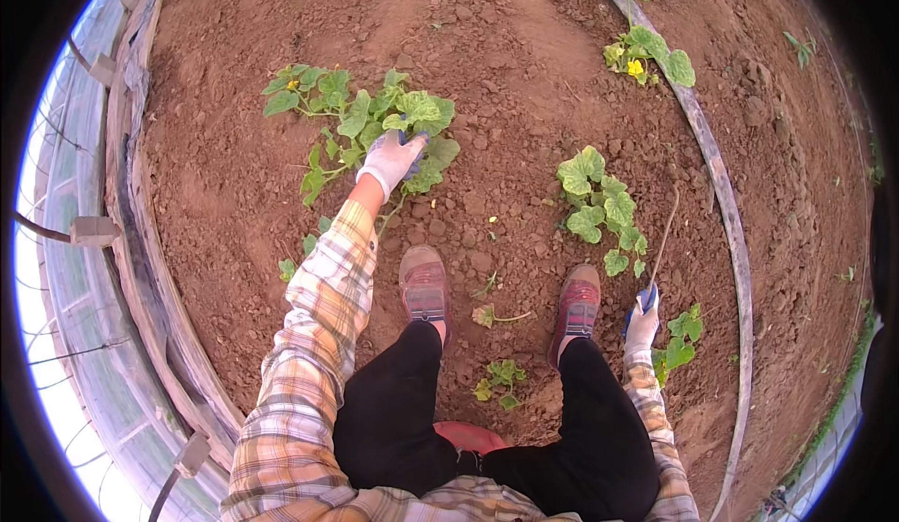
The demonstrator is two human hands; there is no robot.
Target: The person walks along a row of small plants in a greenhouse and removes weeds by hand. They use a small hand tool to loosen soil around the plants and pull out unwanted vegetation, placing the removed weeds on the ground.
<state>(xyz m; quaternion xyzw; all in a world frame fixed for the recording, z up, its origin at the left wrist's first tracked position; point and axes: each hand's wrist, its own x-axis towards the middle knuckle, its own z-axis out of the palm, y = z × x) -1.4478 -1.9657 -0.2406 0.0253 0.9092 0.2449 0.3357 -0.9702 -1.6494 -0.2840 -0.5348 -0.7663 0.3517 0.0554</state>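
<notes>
My left hand (395, 159), in a white glove with a blue palm, reaches forward and grips a leafy, cucumber-like vine (351, 115). Leaves hide part of its fingers; a small yellow-orange flower shows at the vine's far left end. Low on the right, my right hand (642, 322), gloved alike, is closed around a thin brown stick (666, 234) that points forward over the soil. Just ahead of my right shoe (580, 301) grows a smaller plant (607, 206). Other leaves (678, 350) stand beside my right wrist.
A long grey hose (716, 164) curves along the right, with a yellow-flowered plant (642, 55) against it. Clear plastic sheeting (77, 241) and blocks (95, 231) edge the left. A cut leaf (484, 315) lies between my shoes; a red seat (469, 436) is beneath me.
</notes>
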